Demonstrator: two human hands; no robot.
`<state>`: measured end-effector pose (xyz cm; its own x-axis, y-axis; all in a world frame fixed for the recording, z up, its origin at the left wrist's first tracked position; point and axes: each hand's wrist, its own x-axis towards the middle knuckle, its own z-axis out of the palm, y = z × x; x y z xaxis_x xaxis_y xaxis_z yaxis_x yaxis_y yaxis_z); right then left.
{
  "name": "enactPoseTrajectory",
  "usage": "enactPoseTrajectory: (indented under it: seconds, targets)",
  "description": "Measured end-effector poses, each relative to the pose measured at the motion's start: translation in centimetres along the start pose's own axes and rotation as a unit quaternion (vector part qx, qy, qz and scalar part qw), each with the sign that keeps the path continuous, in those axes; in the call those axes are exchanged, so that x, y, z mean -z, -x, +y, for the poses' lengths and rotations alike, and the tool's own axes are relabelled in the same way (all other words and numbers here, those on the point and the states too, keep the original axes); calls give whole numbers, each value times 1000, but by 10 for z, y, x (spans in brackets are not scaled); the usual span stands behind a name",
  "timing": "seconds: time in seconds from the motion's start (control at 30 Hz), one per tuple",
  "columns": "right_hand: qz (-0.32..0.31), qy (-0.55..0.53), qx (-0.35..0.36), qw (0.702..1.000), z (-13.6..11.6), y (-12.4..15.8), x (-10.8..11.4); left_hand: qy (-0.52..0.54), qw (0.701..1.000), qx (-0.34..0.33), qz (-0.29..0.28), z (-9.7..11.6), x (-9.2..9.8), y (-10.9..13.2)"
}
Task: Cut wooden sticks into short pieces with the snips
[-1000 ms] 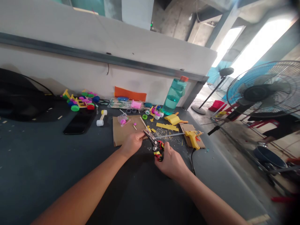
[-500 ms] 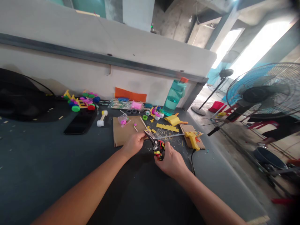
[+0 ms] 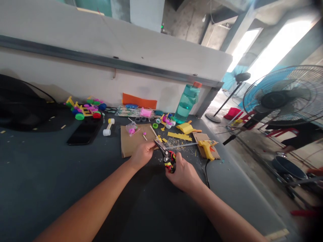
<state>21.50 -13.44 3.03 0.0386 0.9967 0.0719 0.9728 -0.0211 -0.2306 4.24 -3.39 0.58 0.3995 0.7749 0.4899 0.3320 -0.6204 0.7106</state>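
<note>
Scissors (image 3: 165, 158) (red-and-yellow handles (image 3: 169, 167)) between both hands (image 3: 185, 172); cardboard (image 3: 129, 144) beyond

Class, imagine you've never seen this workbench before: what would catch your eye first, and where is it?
Probably the cutting tool in the person's right hand, its blades pointing toward the fingers of the left hand at the middle. Next, the teal bottle with the orange cap, standing at the table's back right. The large fan fills the right side, beyond the table.
</note>
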Motion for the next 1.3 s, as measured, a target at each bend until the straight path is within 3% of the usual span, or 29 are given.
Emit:
enactPoseTrajectory:
  seconds: [0.2, 0.33, 0.47, 0.83, 0.93, 1.0, 1.07, 1.13, 1.2, 1.3]
  targets:
    - [-8, -15, -6, 1000, 2, -1, 0, 18, 999, 28, -11, 6, 1, -1]
    - [-8, -84, -51, 995, 9, -5, 6, 157, 985, 65, -28, 12, -5, -4]
    - [-1, -131, -96, 987, 18, -10, 15, 256, 961, 99, -9, 11, -10, -5]
    - [-17, -93, -69, 993, 15, -5, 8, 219, 971, 92, -6, 12, -8, -5]
    - [-1, -65, -83, 994, 19, -9, 6, 169, 981, 91, 31, 12, 1, -10]
    - [17, -35, -99, 994, 23, -14, 3, 151, 978, 102, 101, 7, 9, -16]
    - [27, -12, -118, 993, 27, -18, 1, 176, 960, 146, 163, 0, 18, -22]
    - [23, 1, -144, 989, 30, -22, -1, 242, 923, 194, 229, -9, 25, -26]
    - [15, 13, -169, 985, 31, -25, -2, 290, 897, 222, 249, -16, 27, -27]
    - [7, 39, -182, 982, 28, -27, -3, 294, 898, 229, 233, -23, 24, -23]
